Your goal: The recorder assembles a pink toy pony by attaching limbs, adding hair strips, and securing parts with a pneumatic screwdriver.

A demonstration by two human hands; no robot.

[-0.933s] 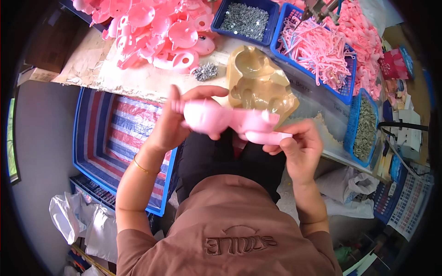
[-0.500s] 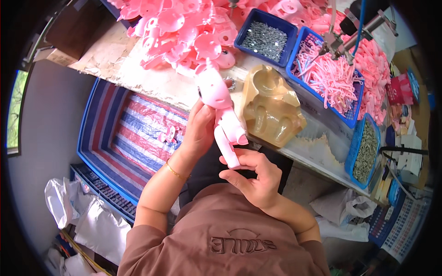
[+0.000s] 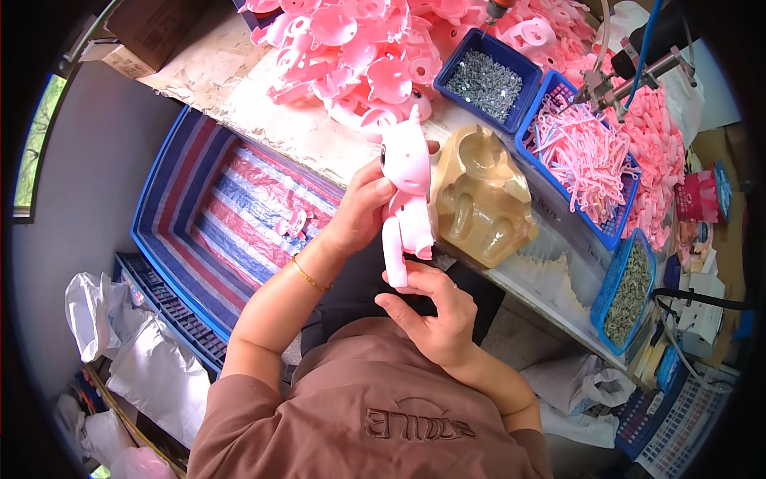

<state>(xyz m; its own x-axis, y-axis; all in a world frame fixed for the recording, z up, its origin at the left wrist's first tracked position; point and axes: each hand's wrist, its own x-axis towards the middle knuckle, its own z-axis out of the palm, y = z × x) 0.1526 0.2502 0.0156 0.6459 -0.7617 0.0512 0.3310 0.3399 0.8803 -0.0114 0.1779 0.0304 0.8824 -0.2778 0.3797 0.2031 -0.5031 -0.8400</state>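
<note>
My left hand (image 3: 361, 209) is closed around a pink toy figure (image 3: 407, 164) with a rounded head, a small horn and a dark eye. The figure is upright above my lap, one long leg hanging down. At the foot of that leg, fingers of my right hand (image 3: 437, 315) touch it; the thumb is stretched out apart from it. Just right of the figure, on the table, sits a tan moulded block (image 3: 485, 195) with shaped hollows. The palm side of my left hand is hidden.
Pink shell parts (image 3: 343, 56) are heaped at the back. A dark blue tray (image 3: 519, 112) holds small metal pieces; a blue basket (image 3: 523, 140) holds pink sticks. A blue tray of screws (image 3: 600, 315) stands right. A striped-lined bin (image 3: 159, 207) sits left. A metal arm (image 3: 638, 88) overhangs.
The view has shifted a little. The pink figure is turned more upright, with its eye more in sight. My left hand still holds it, and my right hand stays at its foot.
</note>
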